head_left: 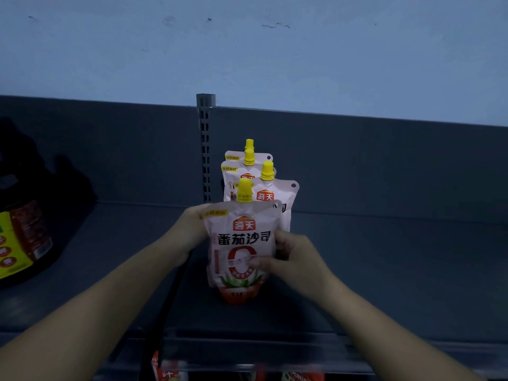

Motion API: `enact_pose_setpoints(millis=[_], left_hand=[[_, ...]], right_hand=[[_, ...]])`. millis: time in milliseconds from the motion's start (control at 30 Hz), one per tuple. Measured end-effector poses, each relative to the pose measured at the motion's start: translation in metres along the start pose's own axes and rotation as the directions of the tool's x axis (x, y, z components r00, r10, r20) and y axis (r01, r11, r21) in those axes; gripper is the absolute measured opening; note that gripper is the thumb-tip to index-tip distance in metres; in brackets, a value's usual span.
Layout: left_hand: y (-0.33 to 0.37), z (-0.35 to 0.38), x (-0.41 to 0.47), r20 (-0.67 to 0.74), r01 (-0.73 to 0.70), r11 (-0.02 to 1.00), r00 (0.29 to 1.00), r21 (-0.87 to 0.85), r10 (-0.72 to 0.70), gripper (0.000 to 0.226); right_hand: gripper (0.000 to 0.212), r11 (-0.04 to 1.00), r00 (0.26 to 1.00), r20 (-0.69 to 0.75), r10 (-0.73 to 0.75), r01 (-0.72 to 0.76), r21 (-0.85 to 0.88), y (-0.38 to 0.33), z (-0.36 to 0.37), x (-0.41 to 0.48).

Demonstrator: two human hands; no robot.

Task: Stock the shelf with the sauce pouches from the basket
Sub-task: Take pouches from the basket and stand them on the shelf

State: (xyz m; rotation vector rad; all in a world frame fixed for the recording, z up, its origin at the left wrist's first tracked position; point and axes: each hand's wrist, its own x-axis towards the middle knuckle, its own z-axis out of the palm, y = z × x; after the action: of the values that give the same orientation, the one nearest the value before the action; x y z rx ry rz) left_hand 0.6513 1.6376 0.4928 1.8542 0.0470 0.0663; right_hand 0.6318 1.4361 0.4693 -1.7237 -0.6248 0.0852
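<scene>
A yellow-capped sauce pouch (242, 243) stands upright on the grey shelf (384, 270), the left hand (192, 232) with its grip closed round the upper left edge, the right hand (297, 257) pinching the right side. Three more pouches (277, 199) stand just behind it; a dark jug (27, 237) sits well apart at left.

Four sauce pouches (276, 200) are counted just right of the slotted upright (204, 149): one front pouch (242, 237) and three behind it. Four are capped, one yellow cap (244, 190) each. One dark jug (24, 232) is seen well left of the upright. Two hands are counted below it, a left hand (189, 235) and a right hand (294, 257). The red packs (167, 372) lower down cannot be counted.
</scene>
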Motion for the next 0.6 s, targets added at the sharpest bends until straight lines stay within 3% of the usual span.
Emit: enact_pose_setpoints(millis=[233,367,433,500,567,600], left_hand=[[-0.004,0.011,0.007,0.056,-0.045,0.998,0.997,-0.051,0.048,0.028],[-0.002,0.018,0.007,0.072,-0.03,0.995,0.997,-0.098,0.037,0.031],[-0.002,0.023,0.005,0.087,-0.02,0.996,0.996,-0.091,0.028,0.034],[-0.003,0.026,0.006,0.099,-0.033,0.997,0.994,-0.076,0.04,0.035],[-0.003,0.029,0.004,0.091,-0.059,0.997,0.994,-0.047,0.063,0.034],[-0.003,0.029,0.004,0.08,-0.07,0.997,0.994,-0.035,0.073,0.033]], right_hand=[[0.029,0.991,0.984,-0.178,0.024,0.001,0.137,0.011,-0.078,-0.029],[0.076,0.99,0.951,-0.302,0.07,-0.03,0.134,0.016,-0.111,-0.033],[0.083,0.992,0.933,-0.352,0.069,-0.027,0.123,0.019,-0.115,-0.032],[0.071,0.994,0.927,-0.369,0.072,-0.038,0.098,0.02,-0.115,-0.029],[0.034,0.993,0.926,-0.364,0.098,-0.064,0.102,0.02,-0.113,-0.027],[0.027,0.992,0.917,-0.383,0.112,-0.082,0.094,0.02,-0.11,-0.026]])
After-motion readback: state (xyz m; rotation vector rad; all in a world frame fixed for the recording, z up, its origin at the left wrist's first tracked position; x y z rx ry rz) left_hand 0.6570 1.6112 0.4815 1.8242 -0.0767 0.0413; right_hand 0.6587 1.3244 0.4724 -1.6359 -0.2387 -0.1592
